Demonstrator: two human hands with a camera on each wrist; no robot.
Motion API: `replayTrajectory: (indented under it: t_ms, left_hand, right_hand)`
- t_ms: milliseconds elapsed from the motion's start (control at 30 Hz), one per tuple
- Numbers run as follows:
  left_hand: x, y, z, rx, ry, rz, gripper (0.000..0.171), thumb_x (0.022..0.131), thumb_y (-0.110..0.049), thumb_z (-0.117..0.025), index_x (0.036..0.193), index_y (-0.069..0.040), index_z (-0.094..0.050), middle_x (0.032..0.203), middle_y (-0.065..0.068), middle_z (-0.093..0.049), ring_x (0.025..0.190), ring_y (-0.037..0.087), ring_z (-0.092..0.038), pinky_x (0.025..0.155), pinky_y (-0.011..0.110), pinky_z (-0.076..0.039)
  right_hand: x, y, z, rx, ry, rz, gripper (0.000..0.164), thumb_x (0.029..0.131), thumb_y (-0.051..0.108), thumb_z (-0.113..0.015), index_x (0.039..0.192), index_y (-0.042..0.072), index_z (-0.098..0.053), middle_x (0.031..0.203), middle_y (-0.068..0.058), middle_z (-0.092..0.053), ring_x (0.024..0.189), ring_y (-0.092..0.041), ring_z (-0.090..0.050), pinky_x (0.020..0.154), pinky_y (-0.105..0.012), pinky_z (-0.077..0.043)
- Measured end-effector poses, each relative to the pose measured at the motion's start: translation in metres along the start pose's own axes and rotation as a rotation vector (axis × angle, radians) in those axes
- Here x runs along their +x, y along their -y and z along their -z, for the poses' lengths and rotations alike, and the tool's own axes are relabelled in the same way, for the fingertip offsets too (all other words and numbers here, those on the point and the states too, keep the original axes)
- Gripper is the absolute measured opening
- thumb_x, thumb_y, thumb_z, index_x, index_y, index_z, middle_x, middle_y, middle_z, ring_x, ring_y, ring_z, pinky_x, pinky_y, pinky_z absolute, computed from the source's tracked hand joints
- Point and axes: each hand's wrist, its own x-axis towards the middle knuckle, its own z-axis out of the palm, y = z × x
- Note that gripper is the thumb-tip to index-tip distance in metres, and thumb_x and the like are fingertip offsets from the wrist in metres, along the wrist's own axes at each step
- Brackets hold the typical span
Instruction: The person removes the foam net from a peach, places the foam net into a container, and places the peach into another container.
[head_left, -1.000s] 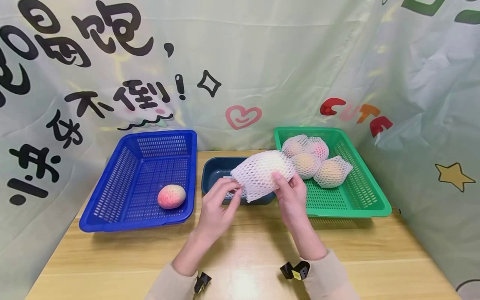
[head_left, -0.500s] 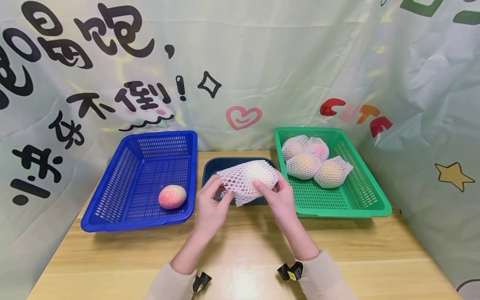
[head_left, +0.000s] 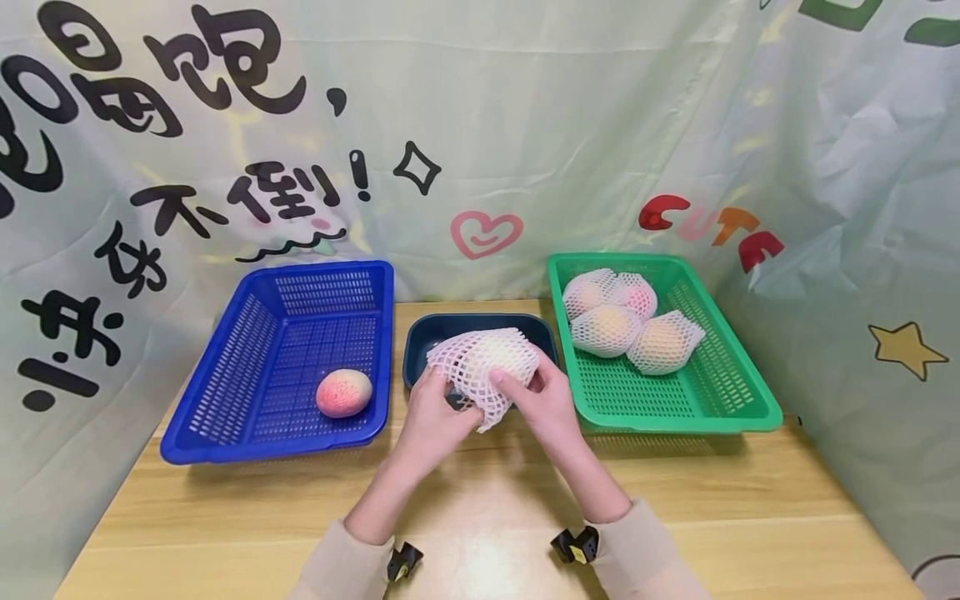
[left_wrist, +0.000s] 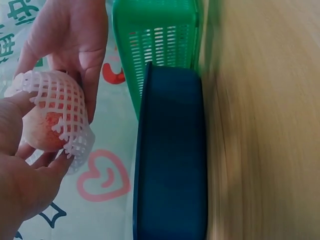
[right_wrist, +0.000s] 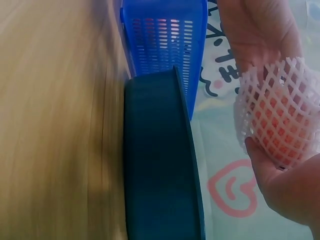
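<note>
A peach (left_wrist: 42,130) in a white foam net (head_left: 468,358) is held between both hands above the dark blue tray. My right hand (head_left: 546,404) grips the netted peach, its thumb across the net's near side. With thumb and fingers, my left hand (head_left: 431,425) holds the loose left end of the net. In the left wrist view, part of the peach's bare pink skin shows past the net's edge. The right wrist view shows red skin through the mesh.
At left, a blue basket (head_left: 270,433) holds one bare peach (head_left: 343,393). Several netted peaches (head_left: 666,343) lie in the green basket (head_left: 675,417) at right. Between them stands the dark blue tray (head_left: 414,358), near the printed curtain (head_left: 480,125) behind the wooden table (head_left: 495,517).
Both hands have brought the netted peach left and down, away from the green basket and over the tray. The net's loose end is now drawn back closer to the peach.
</note>
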Motion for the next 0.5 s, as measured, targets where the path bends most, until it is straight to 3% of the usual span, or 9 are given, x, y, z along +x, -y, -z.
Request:
replayTrajectory:
  t_ms: [200,500]
  left_hand:
    - [-0.0002,-0.0003,-0.0003,0.019,0.01,0.039,0.064,0.066,0.001,-0.082,0.127,-0.001,-0.063,0.122,0.014,-0.061,0.113,0.026,-0.058,0.099,0.048,-0.052]
    - [0.001,0.0018,0.0006,0.08,-0.026,-0.053,0.067,0.067,-0.005,-0.086,0.129,-0.002,-0.062,0.127,0.012,-0.061,0.117,0.027,-0.059,0.1,0.049,-0.05]
  right_hand:
    - [-0.0016,0.0,-0.0013,-0.037,0.0,-0.008,0.049,0.093,0.006,-0.075,0.139,-0.002,-0.06,0.127,-0.02,-0.067,0.107,-0.016,-0.067,0.089,-0.026,-0.058]
    - [-0.0002,0.0026,0.0005,0.04,-0.054,0.025,0.044,0.095,0.002,-0.071,0.137,-0.003,-0.06,0.124,-0.017,-0.067,0.107,-0.015,-0.067,0.09,-0.027,-0.058]
